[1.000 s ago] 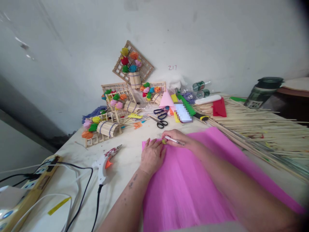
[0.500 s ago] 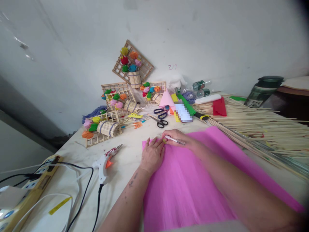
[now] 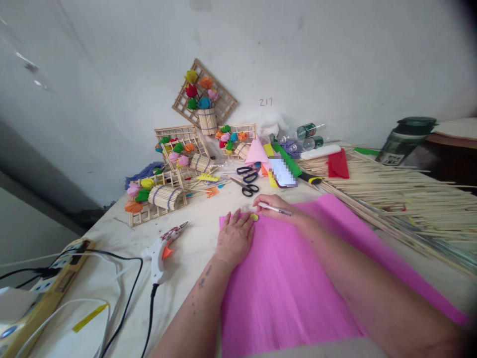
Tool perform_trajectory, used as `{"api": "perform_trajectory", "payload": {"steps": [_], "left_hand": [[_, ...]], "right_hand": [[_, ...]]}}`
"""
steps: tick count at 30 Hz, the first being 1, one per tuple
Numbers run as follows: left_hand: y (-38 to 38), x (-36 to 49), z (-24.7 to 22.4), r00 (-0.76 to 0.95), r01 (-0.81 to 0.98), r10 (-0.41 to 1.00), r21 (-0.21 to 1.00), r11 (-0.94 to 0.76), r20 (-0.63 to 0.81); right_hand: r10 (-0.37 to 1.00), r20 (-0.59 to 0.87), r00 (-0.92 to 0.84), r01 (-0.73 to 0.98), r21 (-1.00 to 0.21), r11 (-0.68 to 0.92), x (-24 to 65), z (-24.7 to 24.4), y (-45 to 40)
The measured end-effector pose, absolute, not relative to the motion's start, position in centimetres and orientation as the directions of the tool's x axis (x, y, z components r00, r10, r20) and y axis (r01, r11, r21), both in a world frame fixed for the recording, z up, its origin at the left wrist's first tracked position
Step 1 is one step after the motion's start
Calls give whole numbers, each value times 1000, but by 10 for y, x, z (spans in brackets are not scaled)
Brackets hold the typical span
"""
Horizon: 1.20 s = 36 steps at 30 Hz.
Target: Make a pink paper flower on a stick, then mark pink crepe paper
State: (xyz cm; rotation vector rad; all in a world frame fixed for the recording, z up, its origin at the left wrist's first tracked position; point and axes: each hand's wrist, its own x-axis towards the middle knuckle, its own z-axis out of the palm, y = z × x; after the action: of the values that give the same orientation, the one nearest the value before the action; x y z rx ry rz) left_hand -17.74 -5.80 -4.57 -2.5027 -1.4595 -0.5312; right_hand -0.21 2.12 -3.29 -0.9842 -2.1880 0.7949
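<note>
A large pink sheet [image 3: 283,288] lies on the table under both forearms. My left hand [image 3: 235,237] is flat on its upper left corner, fingers spread, the fingertips beside a small yellow piece [image 3: 254,217]. Just right of that piece, my right hand [image 3: 278,206] is closed around a white pen [image 3: 274,208]. Two pairs of scissors [image 3: 249,189] rest beyond the hands. To the left, a white glue gun [image 3: 158,258] with an orange trigger lies with its nozzle pointing away.
Several stick frames with paper flowers [image 3: 164,198] stand at the back left. A power strip [image 3: 55,283] with cables is at the left edge. Many thin sticks [image 3: 395,191], a cutter [image 3: 310,179] and a dark green flask [image 3: 406,139] are on the right.
My right hand has moved slightly right and away from my left fingertips with the pen, leaving the yellow piece more visible. My left hand has stayed in nearly the same place.
</note>
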Motion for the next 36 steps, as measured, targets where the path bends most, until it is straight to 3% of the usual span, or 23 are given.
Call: {"api": "perform_trajectory", "payload": {"steps": [3, 10, 27, 36], "left_hand": [[-58, -178, -46, 443, 876, 801, -2, -483, 404], [-60, -177, -44, 404, 893, 808, 5, -450, 429], [-62, -180, -39, 358, 892, 825, 101, -441, 438], [-65, -176, -37, 386, 883, 809, 77, -463, 444]], "right_hand": [[782, 255, -569, 420, -728, 543, -2, -35, 21], [722, 305, -620, 457, -607, 650, -3, -43, 24], [741, 291, -606, 479, -609, 632, -4, -44, 23], [750, 267, -605, 505, -599, 621, -7, -42, 24]]}}
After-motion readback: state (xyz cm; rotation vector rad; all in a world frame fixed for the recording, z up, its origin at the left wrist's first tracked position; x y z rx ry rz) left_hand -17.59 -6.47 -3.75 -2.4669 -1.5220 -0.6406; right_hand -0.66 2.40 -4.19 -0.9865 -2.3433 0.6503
